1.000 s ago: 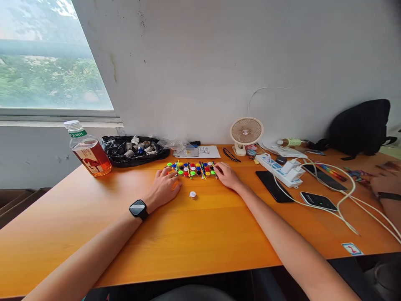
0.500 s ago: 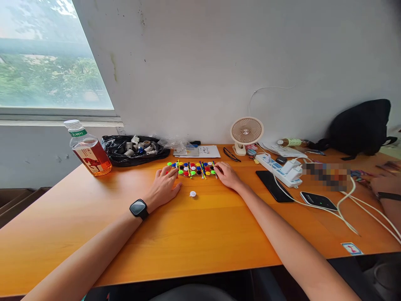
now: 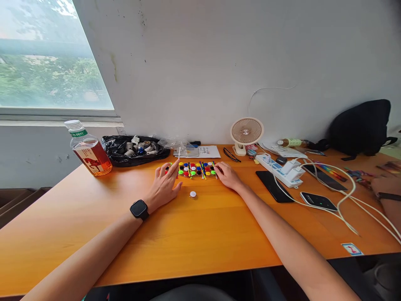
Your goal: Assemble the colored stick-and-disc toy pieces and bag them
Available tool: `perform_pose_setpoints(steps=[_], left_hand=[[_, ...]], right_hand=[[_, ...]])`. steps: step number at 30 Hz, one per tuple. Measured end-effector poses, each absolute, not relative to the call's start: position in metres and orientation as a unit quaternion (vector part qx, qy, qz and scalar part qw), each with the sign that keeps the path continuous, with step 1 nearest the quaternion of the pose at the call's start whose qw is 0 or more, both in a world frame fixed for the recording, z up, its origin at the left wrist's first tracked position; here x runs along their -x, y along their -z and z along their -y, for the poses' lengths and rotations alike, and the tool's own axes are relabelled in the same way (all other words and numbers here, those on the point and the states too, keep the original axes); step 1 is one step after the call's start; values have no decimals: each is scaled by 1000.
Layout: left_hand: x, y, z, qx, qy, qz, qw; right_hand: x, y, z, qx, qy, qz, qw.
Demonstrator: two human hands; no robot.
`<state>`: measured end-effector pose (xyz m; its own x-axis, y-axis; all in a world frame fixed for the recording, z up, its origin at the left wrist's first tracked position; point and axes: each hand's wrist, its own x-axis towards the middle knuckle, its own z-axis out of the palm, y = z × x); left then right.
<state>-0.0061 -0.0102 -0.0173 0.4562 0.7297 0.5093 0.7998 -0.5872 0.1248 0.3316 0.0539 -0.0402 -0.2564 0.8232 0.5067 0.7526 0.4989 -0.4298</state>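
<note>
A row of round coloured caps (image 3: 193, 169) lies across the desk, with several thin coloured sticks (image 3: 203, 170) resting over it. My left hand (image 3: 165, 182) covers the row's left end, thumb spread to the side. A thin white stick (image 3: 179, 154) rises from its fingertips and seems pinched between two of them. My right hand (image 3: 228, 175) is at the right end of the row, fingers curled in; what lies under them is hidden. A small white-topped piece (image 3: 193, 195) stands apart, nearer to me than the row.
On the left are a tilted tea bottle (image 3: 90, 154) and a black plastic bag (image 3: 134, 159) holding grey tubes. A small fan (image 3: 247, 131) stands behind. On the right, a power strip (image 3: 278, 171), phone (image 3: 318, 201) and white cables lie near another person's wrist (image 3: 388, 196).
The white stick now sticks up past my left fingertips, where a yellow-green stick showed lying by them before. My left fingers have shifted slightly; my right hand has stayed put.
</note>
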Motion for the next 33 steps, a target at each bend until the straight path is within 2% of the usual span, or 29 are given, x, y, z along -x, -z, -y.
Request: perform_pose_setpoints(steps=[4,9,13,16,24,27,33], left_hand=[[4,13,15,855,272,433,80],[3,4,24,886,294,351,73],[2,1,29,895,353,263,68],[-1,1,33,884,412,211,71],[-6,3,35,826,530,190,24],[-4,4,32,828,510,234,-21],[0,12,24,874,366,298,-117]], right_hand=[[-331,36,-52,493,-49,788,366],[-326,24,-44,467,-23,769,436],[-306,13,-26,446,-95,755,472],[-284,4,-9,388,-178,784,451],[-259,-2,9,331,-248,822,392],[-260,1,9,343,-304,814,356],[-259,8,10,369,-370,789,323]])
